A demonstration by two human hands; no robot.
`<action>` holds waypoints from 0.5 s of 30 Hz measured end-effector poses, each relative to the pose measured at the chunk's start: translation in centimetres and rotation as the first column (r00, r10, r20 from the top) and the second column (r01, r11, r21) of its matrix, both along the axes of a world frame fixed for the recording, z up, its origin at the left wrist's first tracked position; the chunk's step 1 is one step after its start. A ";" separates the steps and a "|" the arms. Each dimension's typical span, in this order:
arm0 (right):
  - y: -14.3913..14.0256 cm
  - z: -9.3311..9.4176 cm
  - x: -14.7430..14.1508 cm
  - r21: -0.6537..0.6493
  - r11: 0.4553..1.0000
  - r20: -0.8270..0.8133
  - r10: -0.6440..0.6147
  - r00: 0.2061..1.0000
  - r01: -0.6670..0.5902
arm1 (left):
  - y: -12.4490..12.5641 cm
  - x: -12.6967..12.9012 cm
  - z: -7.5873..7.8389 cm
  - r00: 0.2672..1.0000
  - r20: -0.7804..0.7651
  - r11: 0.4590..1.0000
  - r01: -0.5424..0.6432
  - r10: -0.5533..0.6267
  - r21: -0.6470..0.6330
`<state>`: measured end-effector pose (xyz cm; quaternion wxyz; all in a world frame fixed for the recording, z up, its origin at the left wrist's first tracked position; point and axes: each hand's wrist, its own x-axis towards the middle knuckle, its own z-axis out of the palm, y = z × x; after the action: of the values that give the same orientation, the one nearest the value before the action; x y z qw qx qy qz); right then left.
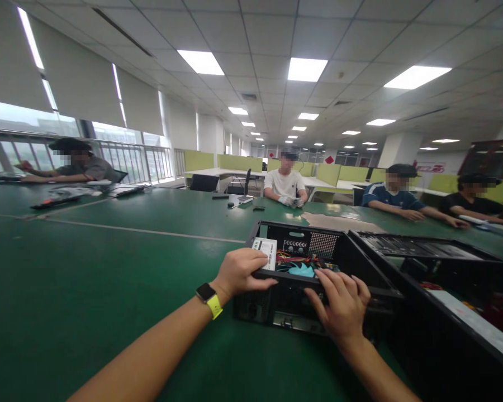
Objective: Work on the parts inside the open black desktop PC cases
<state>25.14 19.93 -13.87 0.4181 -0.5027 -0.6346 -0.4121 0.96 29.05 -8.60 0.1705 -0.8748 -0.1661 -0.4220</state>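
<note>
A small open black computer case (276, 304) lies on the green table (88, 279) in front of me. Inside it I see a power supply with a white label (266, 249), coloured wires and a teal fan (302, 270). My left hand (240, 272), with a yellow-strapped watch on its wrist, grips the near top edge of the case. My right hand (339, 304) rests with spread fingers on the same edge, further right.
A second, larger black case (436, 290) lies open right beside the first. Several other people sit at the far side of the table with tools and parts before them. Windows with blinds run along the left wall.
</note>
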 end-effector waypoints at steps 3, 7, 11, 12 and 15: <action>0.1 0.5 -3.1 -0.118 0.993 0.036 -0.008 0.999 0.013 | 1.0 -0.1 -0.1 1.000 -0.018 1.000 -0.024 0.024 -0.010; 1.4 -0.4 -5.9 -0.132 0.990 0.126 0.069 0.990 -0.052 | 1.4 -0.1 -0.3 0.999 -0.032 0.999 -0.029 0.028 -0.031; 3.2 -2.6 -5.0 -0.037 0.998 0.140 0.055 0.989 -0.050 | 1.3 0.4 0.0 0.998 -0.051 0.994 -0.051 0.046 -0.099; 3.7 -3.1 -4.3 -0.023 0.999 0.152 0.051 0.987 -0.048 | 1.1 0.7 0.2 0.997 -0.045 0.991 -0.074 0.069 -0.113; 5.8 -3.5 -1.2 -0.031 0.999 0.193 0.038 0.981 -0.032 | -0.8 2.1 0.4 0.977 0.023 0.965 -0.206 0.212 -0.160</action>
<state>23.97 25.68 -17.41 0.3547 -0.4547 -0.6867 -0.4426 3.02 28.28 -8.19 0.1414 -0.8543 -0.2936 -0.4048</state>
